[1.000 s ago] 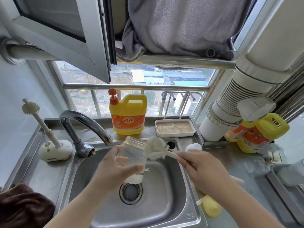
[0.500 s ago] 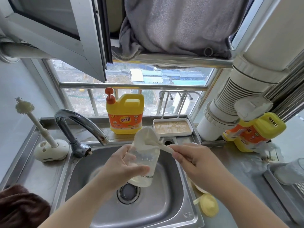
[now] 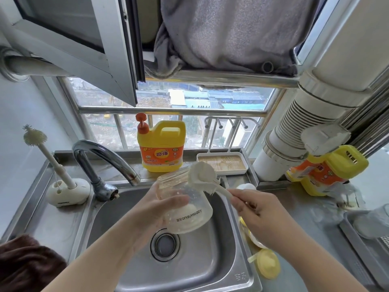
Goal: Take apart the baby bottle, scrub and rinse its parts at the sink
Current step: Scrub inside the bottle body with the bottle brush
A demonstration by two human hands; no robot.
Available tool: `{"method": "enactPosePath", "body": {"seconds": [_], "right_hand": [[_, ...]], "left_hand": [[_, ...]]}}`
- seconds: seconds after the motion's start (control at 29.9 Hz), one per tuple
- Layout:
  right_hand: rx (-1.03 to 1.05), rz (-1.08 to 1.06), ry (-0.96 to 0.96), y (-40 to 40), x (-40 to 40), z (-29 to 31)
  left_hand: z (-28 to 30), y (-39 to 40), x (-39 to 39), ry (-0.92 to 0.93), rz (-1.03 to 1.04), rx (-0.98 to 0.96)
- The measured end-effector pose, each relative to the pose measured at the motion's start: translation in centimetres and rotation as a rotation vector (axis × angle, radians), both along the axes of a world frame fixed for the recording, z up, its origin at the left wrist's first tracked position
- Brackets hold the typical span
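Half a second ago your brush sat right on top of the bottle's mouth; now you have tipped the bottle [image 3: 185, 204] so its open mouth leans back toward the window, and the brush [image 3: 202, 173] rests against the rim and the outside of the neck. Your left hand [image 3: 156, 209] is wrapped around the side of the bottle and holds it over the sink [image 3: 212, 268], just above the round drain [image 3: 165, 243]. Your right hand [image 3: 255, 209] pinches the thin white handle of the brush, to the right of the bottle. The bottle is see-through plastic, wide and round, with ridges at the neck, dark letters near the bottom and a little white, milky stuff inside at its base. The brush head is white, soft-looking and rounded, with short bristles under it. The sink is shiny grey metal, and the curved metal tap [image 3: 105, 163] stands at its back left. Behind the sink stands a yellow soap jug [image 3: 162, 148] with an orange label and an orange pump. Next to the jug, to the right, is a small white tray [image 3: 223, 164] with a light brown inside. Left of the tap a thin spiky brush [image 3: 50, 157] stands tilted in a white, rounded holder [image 3: 68, 191]. Right of the sink, on the metal counter, lies a round yellow lid [image 3: 267, 263]. A second yellow jug [image 3: 328, 169] lies on its side farther right of the sink.
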State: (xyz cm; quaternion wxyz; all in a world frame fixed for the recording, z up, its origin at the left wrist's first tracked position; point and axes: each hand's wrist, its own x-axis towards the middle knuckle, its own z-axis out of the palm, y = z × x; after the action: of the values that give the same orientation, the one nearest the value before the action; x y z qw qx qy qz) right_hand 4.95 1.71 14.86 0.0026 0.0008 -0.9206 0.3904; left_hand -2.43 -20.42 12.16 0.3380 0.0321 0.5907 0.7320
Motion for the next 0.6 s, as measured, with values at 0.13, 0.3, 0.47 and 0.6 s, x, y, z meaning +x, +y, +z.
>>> {"method": "enactPosePath", "body": {"seconds": [0.13,0.3,0.47,0.6], "right_hand": [[0.077,0.053,0.005,-0.8,0.2,0.2],[0.249,0.059,-0.015,0.8,-0.2,0.9],[0.259,0.038,-0.007,1.3,-0.3,1.4],[0.185,0.098,0.037,-0.2,-1.1,1.5]], "left_hand": [[0.1,0.7,0.1,0.084,-0.039,-0.152],[0.0,-0.2,0.2,0.089,-0.028,-0.235],[0.4,-0.7,0.0,0.121,-0.048,-0.184],[0.4,-0.6,0.2,0.135,-0.093,-0.187]]}}
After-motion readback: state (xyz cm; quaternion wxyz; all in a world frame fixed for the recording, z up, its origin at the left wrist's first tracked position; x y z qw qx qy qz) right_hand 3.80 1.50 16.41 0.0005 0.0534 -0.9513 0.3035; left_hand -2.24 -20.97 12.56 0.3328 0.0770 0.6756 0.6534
